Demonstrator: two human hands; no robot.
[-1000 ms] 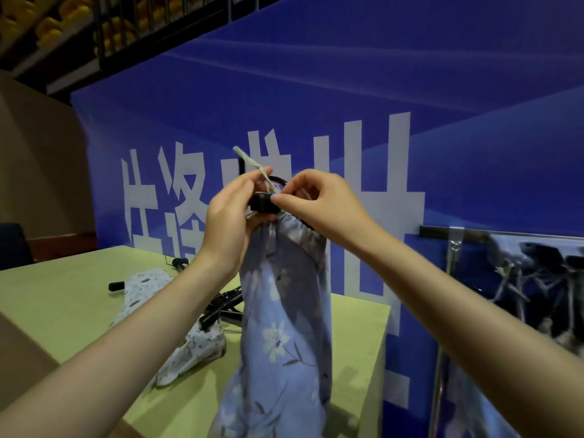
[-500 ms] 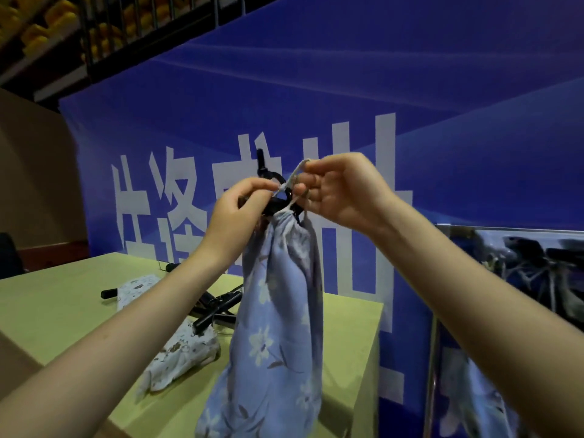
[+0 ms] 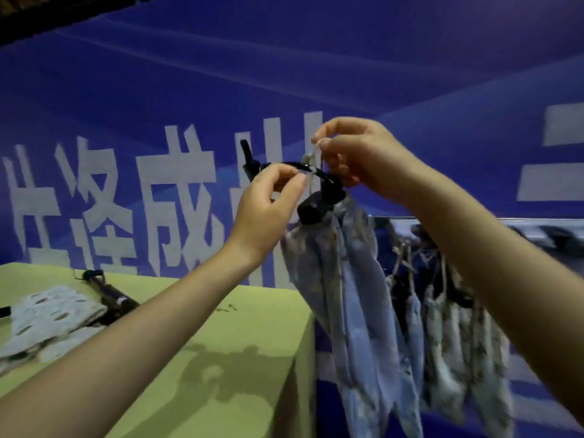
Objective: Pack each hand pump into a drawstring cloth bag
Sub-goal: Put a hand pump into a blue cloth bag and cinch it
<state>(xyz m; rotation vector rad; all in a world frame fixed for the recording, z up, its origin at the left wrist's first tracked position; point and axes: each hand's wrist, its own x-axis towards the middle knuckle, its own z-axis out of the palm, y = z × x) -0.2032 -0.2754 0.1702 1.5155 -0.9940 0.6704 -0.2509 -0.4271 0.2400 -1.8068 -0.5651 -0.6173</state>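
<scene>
The pale blue floral drawstring cloth bag (image 3: 344,295) hangs straight down in mid-air, long axis vertical, out past the right edge of the yellow-green tabletop (image 3: 252,336) and in front of the blue banner with big white characters (image 3: 177,197). The black hand pump (image 3: 319,205) is inside it, with its black handle end and thin curved hose poking out of the gathered neck at the top.

So the bit that matters: the whole weight hangs below both sets of fingers, and the thin white drawstring cord (image 3: 311,172) runs up from the neck between them. The right hand (image 3: 363,159) is the higher one, above and slightly right of the neck, fingers curled and pinching the top loop of cord. The left hand (image 3: 268,210) is lower and to the left, thumb and forefinger pinched on the cord just beside the hose. Looks to me like the knot or cinch is in progress, so the pull should go up and apart, away from the bag.

Behind and to the right, a row of already bagged pumps (image 3: 458,327) hangs from a grey metal rail (image 3: 474,220), pretty blurry. On the tabletop to the left there's a white patterned cloth bag (image 3: 47,317) lying flat, touching a bare black pump (image 3: 110,295).
</scene>
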